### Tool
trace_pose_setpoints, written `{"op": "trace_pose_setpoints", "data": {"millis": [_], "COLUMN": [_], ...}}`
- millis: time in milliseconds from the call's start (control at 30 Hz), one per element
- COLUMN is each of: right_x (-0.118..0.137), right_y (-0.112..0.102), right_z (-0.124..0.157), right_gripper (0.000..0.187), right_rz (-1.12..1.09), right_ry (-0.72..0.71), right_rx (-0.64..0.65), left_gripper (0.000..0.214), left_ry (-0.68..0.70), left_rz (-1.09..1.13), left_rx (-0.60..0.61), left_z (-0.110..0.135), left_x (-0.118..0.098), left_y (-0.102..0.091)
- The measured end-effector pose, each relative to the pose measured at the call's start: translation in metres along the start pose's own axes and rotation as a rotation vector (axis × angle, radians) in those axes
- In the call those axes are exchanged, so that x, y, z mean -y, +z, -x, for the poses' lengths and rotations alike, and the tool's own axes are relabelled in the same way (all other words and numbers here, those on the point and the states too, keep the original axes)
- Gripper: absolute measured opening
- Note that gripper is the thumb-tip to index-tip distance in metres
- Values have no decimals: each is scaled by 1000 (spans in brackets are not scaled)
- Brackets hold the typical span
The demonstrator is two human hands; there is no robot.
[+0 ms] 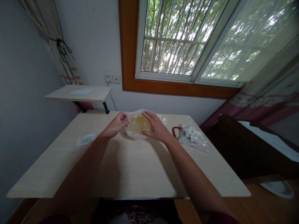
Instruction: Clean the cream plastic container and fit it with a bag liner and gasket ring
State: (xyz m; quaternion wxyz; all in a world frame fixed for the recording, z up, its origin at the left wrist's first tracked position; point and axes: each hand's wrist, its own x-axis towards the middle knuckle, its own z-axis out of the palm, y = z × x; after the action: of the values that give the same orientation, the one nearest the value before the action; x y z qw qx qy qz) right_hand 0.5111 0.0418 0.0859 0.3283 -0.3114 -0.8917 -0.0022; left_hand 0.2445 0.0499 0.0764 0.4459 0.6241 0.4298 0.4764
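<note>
Over the back half of the table I have a clear plastic bag [133,132] with a round, pale yellow, see-through thing [139,123] inside; its exact kind I cannot make out. My left hand [116,125] pinches the bag's left edge between curled fingers. From the right, my right hand [156,127] grips the wrapped yellow thing, thumb below and fingers above. To the right of my right hand, another clear bag [193,137] with whitish contents lies on the table. A reddish-brown curved piece [175,132] sticks out beside it.
The pale wooden table [137,168] carries a small flat clear packet [86,140] at left. A raised shelf [79,93] on black posts stands at the back left, holding a paper label. Behind are a wall socket [107,78] with a cable and a window; dark furniture stands at right.
</note>
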Motion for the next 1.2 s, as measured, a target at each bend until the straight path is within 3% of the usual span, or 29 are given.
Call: {"op": "trace_pose_setpoints", "data": {"millis": [200,333,500,600,767,967,1200], "right_x": [-2,-1,0,0,-1,-1,-11], "right_y": [6,6,5,5,6,5,11], "right_z": [1,0,-3,-4,-3,-2,5], "right_gripper": [97,88,87,86,86,87,91], "right_rz": [-58,-72,-65,-60,-49,-74,-175], "right_ry": [39,66,75,64,51,66,120], "right_rx": [-42,-53,-47,-49,-56,-36,-59], "left_gripper": [51,67,56,52,59,65,58], "left_ry": [61,207,399,396,376,354,296], "left_rz": [-31,-217,-517,-577,-620,-543,-456], "left_rx": [14,12,66,102,60,40,-15], "left_z": [4,8,12,11,7,5,0], "left_x": [-1,-9,-18,-17,-9,-7,0], "left_y": [0,1,1,1,3,2,-3]}}
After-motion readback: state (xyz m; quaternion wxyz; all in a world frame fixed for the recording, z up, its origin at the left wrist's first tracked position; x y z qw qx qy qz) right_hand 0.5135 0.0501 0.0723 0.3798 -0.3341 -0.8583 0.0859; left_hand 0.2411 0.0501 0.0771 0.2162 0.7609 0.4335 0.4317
